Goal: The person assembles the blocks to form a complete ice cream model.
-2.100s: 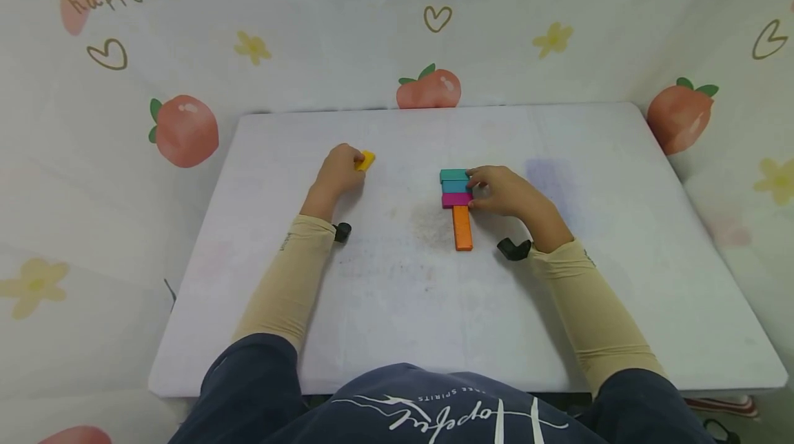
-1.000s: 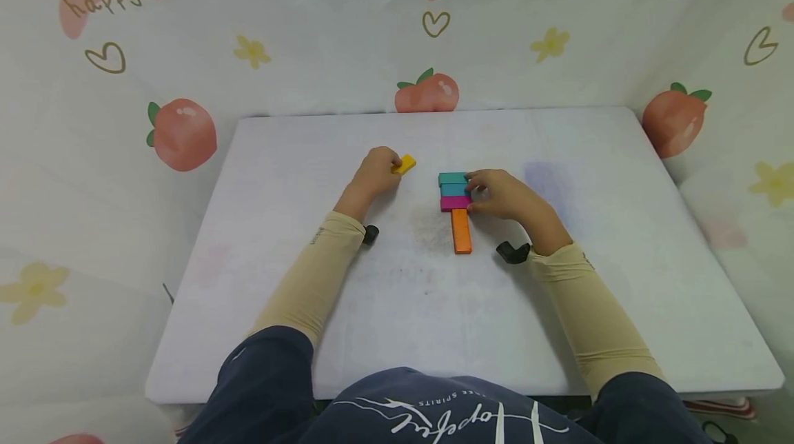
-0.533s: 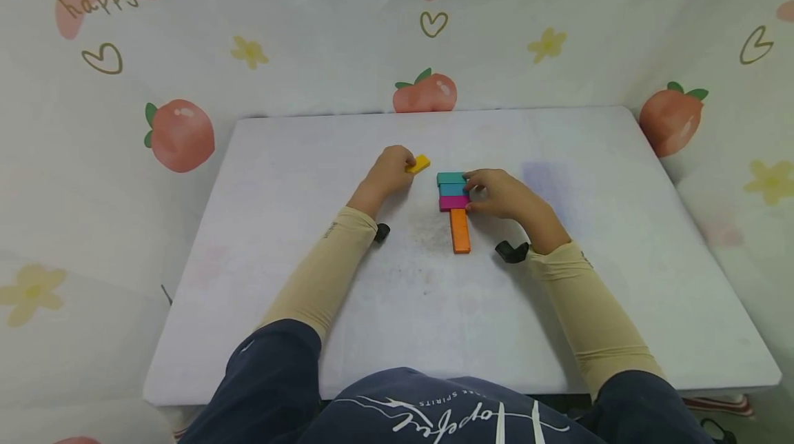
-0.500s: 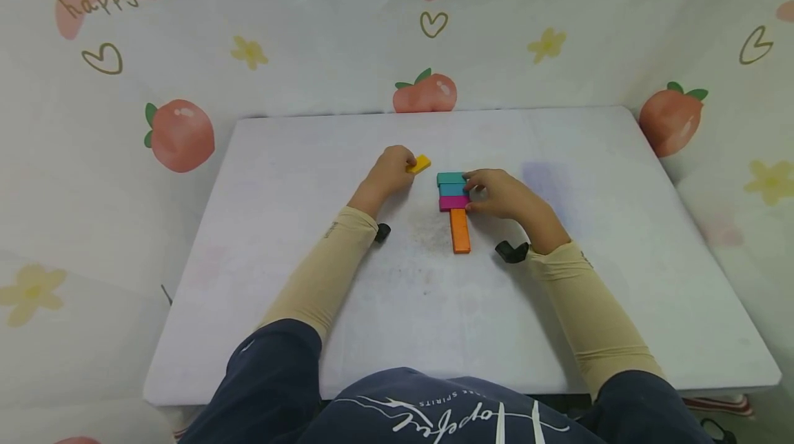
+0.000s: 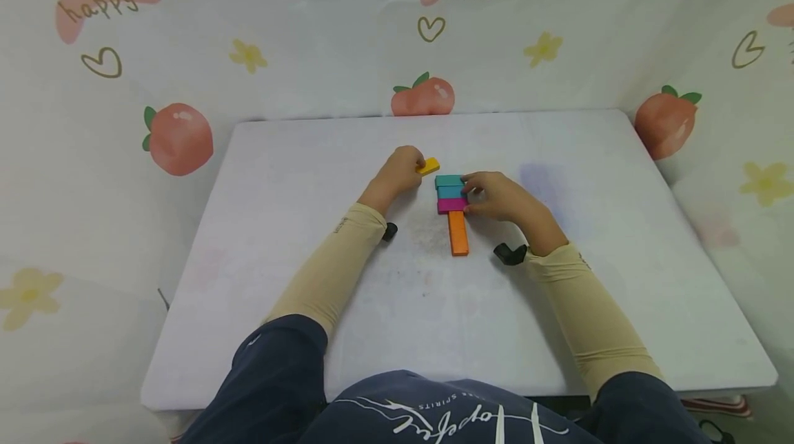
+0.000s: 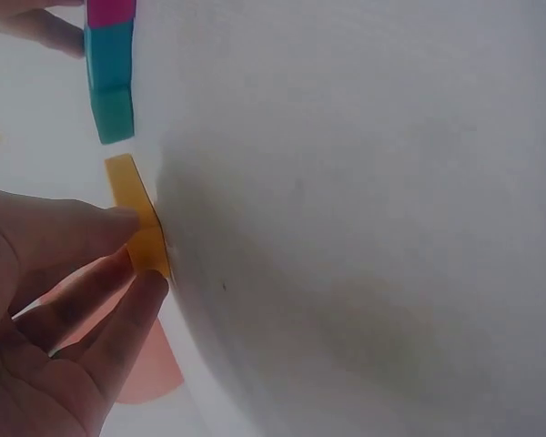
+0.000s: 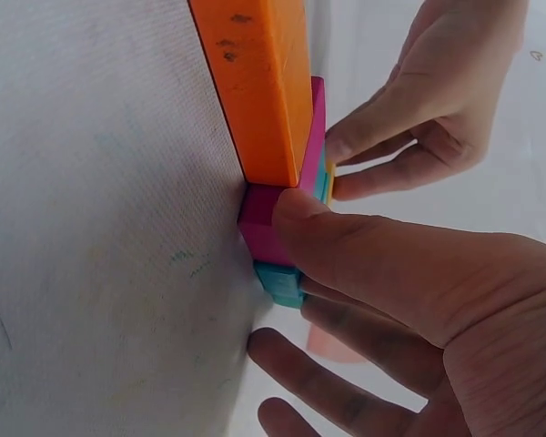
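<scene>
Thumb and fingers of the left hand (image 5: pixel 400 172) pinch a yellow block (image 5: pixel 430 166) just beyond and to the left of a row of blocks. That row has a green block (image 5: pixel 448 180) at the far end, then a blue block (image 5: pixel 449 192) and a magenta block (image 5: pixel 451 206). An orange block (image 5: pixel 458 234) points lengthwise toward the person from the magenta one. The right hand (image 5: pixel 505 197) holds the row at its right end, thumb against the magenta block (image 6: pixel 110 11). In the left wrist view a small gap separates the yellow block (image 6: pixel 127 187) from the green block (image 6: pixel 116 116).
All the blocks lie on a white table (image 5: pixel 279 361) with a smudge near the middle. A patterned cloth (image 5: pixel 322 30) hangs behind and at both sides. Each wrist carries a black camera mount (image 5: pixel 511 254).
The left hand has carried the yellow block rightward, close to the far end of the row. The right hand has stayed at the row, which looks unchanged.
</scene>
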Demonstrator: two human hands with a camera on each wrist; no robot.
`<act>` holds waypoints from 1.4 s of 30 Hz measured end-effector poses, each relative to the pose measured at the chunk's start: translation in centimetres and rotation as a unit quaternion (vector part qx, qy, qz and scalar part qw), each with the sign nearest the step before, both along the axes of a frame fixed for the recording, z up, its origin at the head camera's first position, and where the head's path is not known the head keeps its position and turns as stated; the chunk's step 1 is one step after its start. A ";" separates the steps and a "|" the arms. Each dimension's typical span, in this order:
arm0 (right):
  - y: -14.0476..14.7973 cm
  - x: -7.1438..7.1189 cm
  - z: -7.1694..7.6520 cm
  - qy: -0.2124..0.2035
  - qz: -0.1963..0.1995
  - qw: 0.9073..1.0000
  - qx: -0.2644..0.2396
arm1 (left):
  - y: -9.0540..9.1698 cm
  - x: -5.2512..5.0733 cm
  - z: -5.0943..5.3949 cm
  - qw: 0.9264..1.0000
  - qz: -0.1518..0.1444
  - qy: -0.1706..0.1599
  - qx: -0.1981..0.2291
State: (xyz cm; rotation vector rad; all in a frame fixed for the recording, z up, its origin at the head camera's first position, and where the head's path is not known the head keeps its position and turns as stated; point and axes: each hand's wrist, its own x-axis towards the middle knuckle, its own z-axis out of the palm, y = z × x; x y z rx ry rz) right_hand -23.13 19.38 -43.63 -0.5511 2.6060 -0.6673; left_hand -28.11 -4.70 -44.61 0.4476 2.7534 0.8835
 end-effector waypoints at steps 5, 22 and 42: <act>0.0 -0.2 -0.1 0.002 0.002 1.000 -0.002 | 0.5 -0.2 -0.1 1.000 -0.013 -0.001 0.000; -0.1 -0.2 -0.2 0.006 -0.004 1.000 -0.002 | 2.2 -0.5 -0.5 0.999 -0.047 -0.017 0.010; -0.2 -0.3 0.0 -0.007 -0.006 1.000 0.007 | 2.9 -0.3 -0.5 0.997 -0.074 -0.012 -0.001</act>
